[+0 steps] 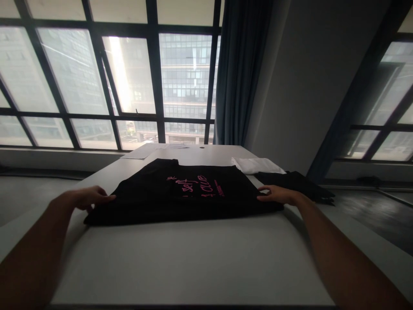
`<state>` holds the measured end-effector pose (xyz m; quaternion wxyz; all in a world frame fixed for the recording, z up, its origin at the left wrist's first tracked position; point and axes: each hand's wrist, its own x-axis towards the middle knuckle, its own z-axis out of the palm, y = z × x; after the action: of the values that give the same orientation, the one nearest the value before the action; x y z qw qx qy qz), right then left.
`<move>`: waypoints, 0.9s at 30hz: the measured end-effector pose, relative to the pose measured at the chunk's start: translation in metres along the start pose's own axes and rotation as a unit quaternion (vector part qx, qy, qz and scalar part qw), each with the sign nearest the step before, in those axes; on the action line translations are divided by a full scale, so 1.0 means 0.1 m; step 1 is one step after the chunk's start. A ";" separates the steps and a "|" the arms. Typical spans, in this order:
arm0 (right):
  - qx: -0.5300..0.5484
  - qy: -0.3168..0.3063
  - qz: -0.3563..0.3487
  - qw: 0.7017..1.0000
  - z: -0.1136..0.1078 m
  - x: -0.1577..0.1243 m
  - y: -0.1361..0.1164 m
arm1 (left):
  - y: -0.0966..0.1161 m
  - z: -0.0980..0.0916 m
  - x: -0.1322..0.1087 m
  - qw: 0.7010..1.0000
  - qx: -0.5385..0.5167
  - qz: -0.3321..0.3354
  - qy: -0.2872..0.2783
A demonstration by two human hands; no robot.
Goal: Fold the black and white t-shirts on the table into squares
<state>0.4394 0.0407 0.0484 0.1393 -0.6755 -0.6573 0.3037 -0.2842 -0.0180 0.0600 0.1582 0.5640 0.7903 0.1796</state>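
Note:
A black T-shirt (155,193) with pink lettering lies spread across the white table (193,262), its near edge folded over. My left hand (88,198) pinches the shirt's left side between thumb and fingers. On the opposite side, my right hand (277,195) grips the right edge in the same way, close to the near corner. The lettering runs sideways, and part of it disappears under a fold.
Beyond my right hand lie a folded white cloth (258,165) and a dark folded garment (295,184) at the table's right edge. Papers (140,151) rest at the far left end. A blue curtain (240,77) and windows stand behind.

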 end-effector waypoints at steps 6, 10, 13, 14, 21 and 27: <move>0.021 0.024 -0.051 0.998 0.11 0.16 0.00 | 0.47 0.42 0.13 0.994 0.071 0.070 0.048; 0.016 0.018 -0.045 0.999 0.13 0.18 0.01 | 0.55 0.61 0.22 0.995 0.055 0.059 0.059; -0.002 0.031 -0.074 0.997 0.11 0.16 -0.02 | 0.52 0.53 0.25 0.993 0.030 0.061 0.093; -0.007 0.054 -0.100 0.994 0.10 0.16 -0.04 | 0.50 0.47 0.25 0.991 0.012 0.068 0.117; -0.003 0.278 -0.166 0.946 0.32 0.32 -0.14 | 0.36 0.41 0.19 0.972 -0.105 0.070 0.200; -0.097 0.203 -0.126 0.966 0.42 0.39 -0.11 | 0.41 0.64 0.24 0.985 -0.094 0.092 0.109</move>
<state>0.4035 0.0707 0.0133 0.2404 -0.6451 -0.7214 0.0751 -0.2286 0.0243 0.0209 0.1063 0.5942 0.7270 0.3272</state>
